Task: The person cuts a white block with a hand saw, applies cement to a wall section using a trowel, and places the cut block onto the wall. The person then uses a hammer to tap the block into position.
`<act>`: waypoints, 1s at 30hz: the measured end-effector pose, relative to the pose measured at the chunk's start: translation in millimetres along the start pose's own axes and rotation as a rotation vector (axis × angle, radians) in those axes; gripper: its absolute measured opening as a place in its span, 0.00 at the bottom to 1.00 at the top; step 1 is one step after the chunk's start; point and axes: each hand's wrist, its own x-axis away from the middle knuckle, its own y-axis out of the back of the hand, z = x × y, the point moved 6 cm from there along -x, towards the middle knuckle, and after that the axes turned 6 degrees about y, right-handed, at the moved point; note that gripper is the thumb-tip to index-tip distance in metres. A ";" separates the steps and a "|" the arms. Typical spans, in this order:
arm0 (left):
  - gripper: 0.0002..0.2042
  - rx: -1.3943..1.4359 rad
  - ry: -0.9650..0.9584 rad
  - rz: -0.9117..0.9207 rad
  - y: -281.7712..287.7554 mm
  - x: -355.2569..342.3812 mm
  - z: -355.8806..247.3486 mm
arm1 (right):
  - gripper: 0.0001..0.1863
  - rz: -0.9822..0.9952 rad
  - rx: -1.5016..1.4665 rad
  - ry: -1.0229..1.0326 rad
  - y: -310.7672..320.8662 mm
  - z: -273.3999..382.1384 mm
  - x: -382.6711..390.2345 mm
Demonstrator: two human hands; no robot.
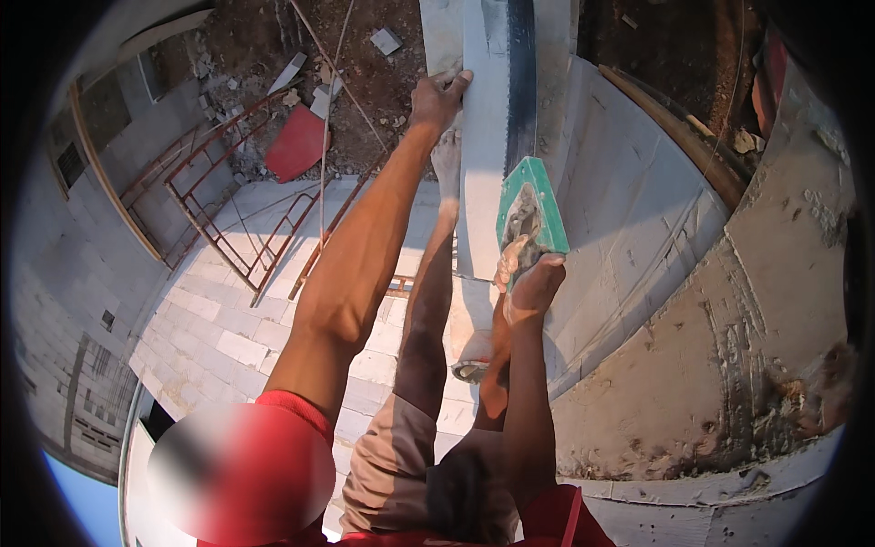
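Note:
My right hand is closed round a green plastering float, its pointed end facing away from me. Grey, mortar-like residue covers the middle of the float. Farther off, my left hand grips the left edge of a long pale board, thumb along the edge and fingers bent, partly hidden. A dark strip runs along the right side of this board, and the float's tip overlaps the strip's near end. Below my arms show my bare legs, one foot beside the board.
Rusty scaffold frames stand at the left, with a rope hanging nearby. A red sheet and broken blocks lie on soil. Block walls surround me; a mortar-smeared wall is at the right.

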 end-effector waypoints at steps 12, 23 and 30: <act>0.24 -0.045 -0.030 -0.045 1.4 0.5 0.3 | 0.41 0.069 0.361 0.261 -25.9 -12.8 6.2; 0.23 -0.096 -0.010 -0.049 4.0 0.0 2.0 | 0.46 0.266 0.702 0.277 -40.5 15.6 15.8; 0.23 -0.029 -0.018 -0.038 3.5 6.1 -1.8 | 0.47 0.248 0.675 0.347 -39.7 -5.4 -20.0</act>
